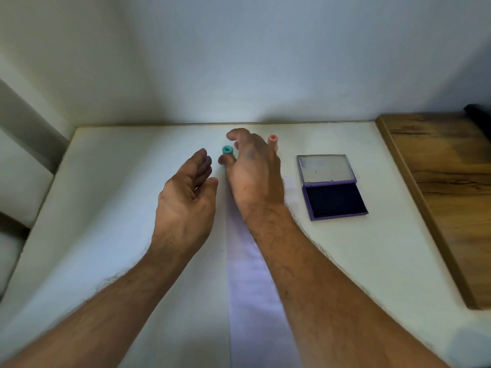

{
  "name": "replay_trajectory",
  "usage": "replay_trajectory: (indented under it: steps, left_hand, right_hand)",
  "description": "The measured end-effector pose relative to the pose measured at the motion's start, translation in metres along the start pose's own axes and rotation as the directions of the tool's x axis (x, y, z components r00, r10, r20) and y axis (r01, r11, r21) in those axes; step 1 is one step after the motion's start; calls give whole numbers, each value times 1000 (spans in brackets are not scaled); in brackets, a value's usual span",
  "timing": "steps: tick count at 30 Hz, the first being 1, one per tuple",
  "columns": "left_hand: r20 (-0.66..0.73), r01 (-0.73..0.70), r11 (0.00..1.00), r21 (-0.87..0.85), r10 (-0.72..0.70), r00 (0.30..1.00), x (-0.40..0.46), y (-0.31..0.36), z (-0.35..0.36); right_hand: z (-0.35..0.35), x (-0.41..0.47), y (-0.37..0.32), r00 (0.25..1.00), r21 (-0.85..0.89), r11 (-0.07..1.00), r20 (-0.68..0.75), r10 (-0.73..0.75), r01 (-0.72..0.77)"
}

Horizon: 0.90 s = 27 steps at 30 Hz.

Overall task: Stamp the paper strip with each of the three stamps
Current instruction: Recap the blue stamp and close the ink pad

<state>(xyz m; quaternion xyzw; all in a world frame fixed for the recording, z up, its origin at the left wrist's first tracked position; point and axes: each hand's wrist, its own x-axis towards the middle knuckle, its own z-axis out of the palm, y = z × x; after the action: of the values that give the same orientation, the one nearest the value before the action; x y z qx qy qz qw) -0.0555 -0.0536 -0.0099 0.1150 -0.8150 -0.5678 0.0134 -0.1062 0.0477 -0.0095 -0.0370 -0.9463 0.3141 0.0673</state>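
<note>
A long white paper strip (pixel 249 282) runs down the middle of the table towards me. At its far end stands a teal stamp (pixel 227 150). My right hand (pixel 255 168) reaches over the strip's far end. Its thumb lies across the teal stamp's body, curled fingers close beside the stamp and the index finger arched above it. A pink stamp (pixel 273 139) stands just behind that hand, partly hidden. A third stamp is not visible. My left hand (pixel 190 189) hovers left of the strip, fingers straight, palm turned to the right, holding nothing.
A purple ink pad (pixel 335 199) lies to the right of the strip with its lid (pixel 326 168) open. A wooden board (pixel 446 187) lies along the table's right edge. A wall rises right behind the white table (pixel 111 208).
</note>
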Motion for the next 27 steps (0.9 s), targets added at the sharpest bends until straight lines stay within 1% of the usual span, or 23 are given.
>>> replay_trajectory:
  steps: [3,6,10,14,17,19,23,27]
  left_hand:
    - [-5,-9,1000,6,9,1000,-4,4,-2]
    - [-1,-23,1000,4,23,1000,-14,13,-1]
    - [49,-31,1000,0,31,998,-32,29,3]
    - [104,-34,999,12,33,994,-50,40,6]
    - [210,-60,997,52,48,976,-54,53,15]
    - [244,-75,995,68,56,968,-50,64,24]
    - [255,-151,975,166,106,961,-29,87,49]
    - [310,-280,891,357,169,936,2,98,79]
  right_hand:
    - [-5,-13,4,996,67,998,-93,-1,7]
    - [-17,-29,16,990,81,995,-129,63,-53]
    - [-49,-52,32,975,122,984,-164,153,-134]
    - [-88,-74,54,975,59,984,-135,177,-170]
    - [-109,-85,74,972,-10,978,-119,204,-207]
    - [-112,-88,88,969,-49,973,-113,218,-225]
    - [-104,-89,114,960,-63,961,-89,265,-271]
    - [-96,-83,128,947,-49,946,-50,318,-320]
